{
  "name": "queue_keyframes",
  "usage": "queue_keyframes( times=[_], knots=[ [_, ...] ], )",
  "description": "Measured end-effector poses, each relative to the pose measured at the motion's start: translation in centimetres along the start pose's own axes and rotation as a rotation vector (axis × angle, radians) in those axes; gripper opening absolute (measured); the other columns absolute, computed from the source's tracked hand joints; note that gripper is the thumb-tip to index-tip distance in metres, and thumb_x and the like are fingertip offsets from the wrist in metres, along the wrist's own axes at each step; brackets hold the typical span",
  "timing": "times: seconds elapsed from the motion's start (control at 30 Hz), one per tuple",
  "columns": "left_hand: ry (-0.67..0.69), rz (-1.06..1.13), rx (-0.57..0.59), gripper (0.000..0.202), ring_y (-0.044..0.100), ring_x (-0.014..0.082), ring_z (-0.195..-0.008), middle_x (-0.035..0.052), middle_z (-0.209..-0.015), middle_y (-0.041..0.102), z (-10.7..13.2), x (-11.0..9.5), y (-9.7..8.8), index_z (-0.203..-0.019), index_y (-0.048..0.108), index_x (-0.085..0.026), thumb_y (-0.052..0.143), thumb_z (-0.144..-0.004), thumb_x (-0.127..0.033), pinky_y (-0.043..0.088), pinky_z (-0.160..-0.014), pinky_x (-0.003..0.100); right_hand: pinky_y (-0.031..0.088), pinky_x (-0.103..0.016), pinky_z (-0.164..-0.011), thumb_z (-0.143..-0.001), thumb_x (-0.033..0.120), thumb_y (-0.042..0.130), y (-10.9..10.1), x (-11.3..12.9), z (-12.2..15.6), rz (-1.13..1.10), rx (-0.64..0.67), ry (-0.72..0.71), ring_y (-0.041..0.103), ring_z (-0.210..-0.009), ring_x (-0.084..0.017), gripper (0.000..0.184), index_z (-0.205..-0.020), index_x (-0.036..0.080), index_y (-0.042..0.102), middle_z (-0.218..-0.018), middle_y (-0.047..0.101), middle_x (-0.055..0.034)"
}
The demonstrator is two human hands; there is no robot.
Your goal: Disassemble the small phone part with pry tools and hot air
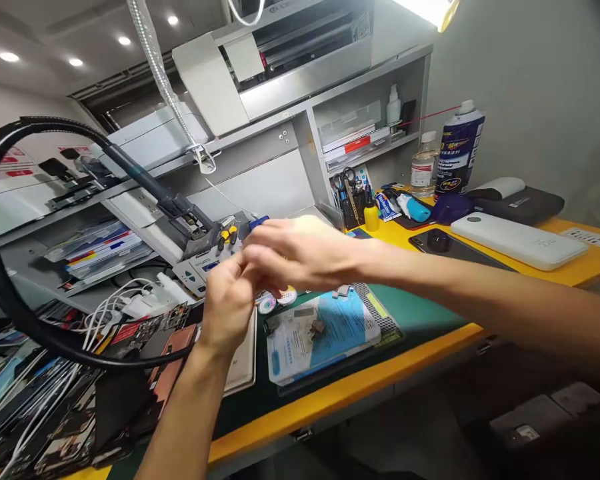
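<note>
Keeping small grey flat pieces (317, 327) loose on a blue-and-white printed packet (350, 327) near the yellow tabletop's (330, 398) front edge; not clearly showing finished or remaining work. Holding bent-wristed right hand (300, 250) and raised left hand (227, 297) together, curling fingers narrowly; cannot tell whether gripping anything.

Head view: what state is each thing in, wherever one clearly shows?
Left hand, fingers curled, touching the right.
Right hand, fingers bent; anything between the hands is hidden.
Spray can, upright, red straw fitted.
Clear bottle, upright, capped.
Yellow bottle, upright, capped.
White slab, lying flat.
Black hose, looped.
Ceiling lights, lit.
</note>
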State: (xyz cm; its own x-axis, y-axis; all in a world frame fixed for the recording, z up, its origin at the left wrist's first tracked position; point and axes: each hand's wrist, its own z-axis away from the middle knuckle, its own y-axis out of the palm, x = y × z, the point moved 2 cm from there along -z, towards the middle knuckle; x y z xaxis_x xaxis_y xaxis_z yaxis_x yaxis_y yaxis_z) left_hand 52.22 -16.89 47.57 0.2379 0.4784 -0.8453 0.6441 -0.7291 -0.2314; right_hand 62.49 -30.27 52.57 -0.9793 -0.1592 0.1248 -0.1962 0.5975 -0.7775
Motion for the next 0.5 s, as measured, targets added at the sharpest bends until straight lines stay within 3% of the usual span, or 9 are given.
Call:
queue_keyframes(
  times=[0.1,0.13,0.2,0.3,0.4,0.5],
  knots=[
    [0.021,0.012,-0.056,0.021,0.050,0.0063,-0.050,-0.0027,-0.071,0.060,-3.1,1.2,0.4,-0.091,0.064,-0.014,0.070,-0.088,-0.033,0.038,-0.044,0.018,0.030,-0.024,-0.064,-0.103,0.048,0.032,-1.0,-5.5,2.0,-0.073,0.018,0.445,0.045,-0.065,-0.008,0.054,-0.082,0.009,0.064,-0.069,0.050,0.0026],
    [0.038,0.012,-0.110,0.020,0.046,0.0054,-0.048,-0.0040,-0.067,0.057,-3.8,1.9,0.3,-0.089,0.064,-0.014,0.071,-0.086,-0.032,0.034,-0.042,0.018,0.030,-0.024,-0.062,-0.101,0.043,0.037,-1.0,-7.0,2.9,-0.078,0.047,0.508,0.044,-0.063,-0.008,0.049,-0.079,0.009,0.064,-0.067,0.050,0.0024],
    [0.066,-0.008,-0.222,0.019,0.046,0.0058,-0.049,-0.0055,-0.062,0.053,-4.3,3.5,-0.1,-0.087,0.064,-0.014,0.072,-0.083,-0.031,0.034,-0.044,0.018,0.030,-0.024,-0.057,-0.095,0.038,0.046,-0.7,-9.5,4.9,-0.112,0.141,0.577,0.046,-0.057,-0.008,0.041,-0.075,0.009,0.066,-0.062,0.053,0.0022],
    [0.086,-0.075,-0.367,0.018,0.051,0.0073,-0.055,-0.0035,-0.066,0.057,-3.6,5.1,-0.9,-0.088,0.067,-0.014,0.074,-0.081,-0.029,0.038,-0.048,0.019,0.035,-0.022,-0.054,-0.089,0.029,0.052,-0.2,-12.0,7.5,-0.174,0.307,0.626,0.055,-0.058,-0.010,0.027,-0.077,0.012,0.070,-0.065,0.063,0.0006],
    [0.080,-0.137,-0.457,0.017,0.053,0.0078,-0.055,-0.0029,-0.067,0.060,-2.2,5.2,-1.0,-0.090,0.069,-0.015,0.075,-0.082,-0.029,0.040,-0.050,0.019,0.037,-0.023,-0.051,-0.085,0.028,0.059,0.2,-12.8,9.2,-0.179,0.460,0.655,0.056,-0.056,-0.012,0.019,-0.077,0.018,0.072,-0.065,0.066,0.0008],
    [0.090,-0.193,-0.461,0.015,0.050,0.0073,-0.051,-0.0040,-0.063,0.059,-1.5,4.6,-0.5,-0.090,0.070,-0.016,0.074,-0.082,-0.027,0.039,-0.047,0.019,0.037,-0.025,-0.049,-0.084,0.029,0.062,0.9,-12.5,10.0,-0.173,0.586,0.667,0.058,-0.053,-0.014,0.015,-0.077,0.020,0.072,-0.064,0.067,0.0001]
  ],
)
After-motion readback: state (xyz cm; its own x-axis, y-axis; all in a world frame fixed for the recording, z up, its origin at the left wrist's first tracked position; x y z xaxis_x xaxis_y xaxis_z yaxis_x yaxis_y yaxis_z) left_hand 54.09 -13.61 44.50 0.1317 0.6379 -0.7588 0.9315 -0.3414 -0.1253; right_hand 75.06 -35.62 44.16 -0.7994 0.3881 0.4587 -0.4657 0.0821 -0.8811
